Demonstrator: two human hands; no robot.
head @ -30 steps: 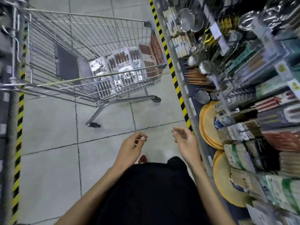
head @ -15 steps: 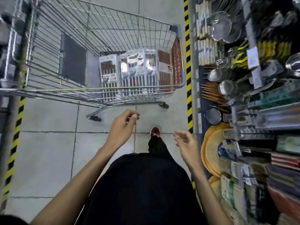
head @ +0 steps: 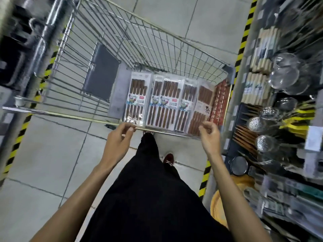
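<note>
Over the cart rim [head: 70, 116], your left hand [head: 118, 142] and right hand [head: 209, 137] hung apart, empty, loosely curled, seemingly ready for the chopstick packs [head: 164, 102].

The light is even and cool and comes from above. The tiled floor [head: 52, 154] is bright, with only soft shadows. The plastic of the chopstick packs [head: 164, 102] gives small white glare. The strainers [head: 284, 74] on the right and the far left edge are blurred, and the cart [head: 157, 41] wires look bent by the wide lens.
</note>
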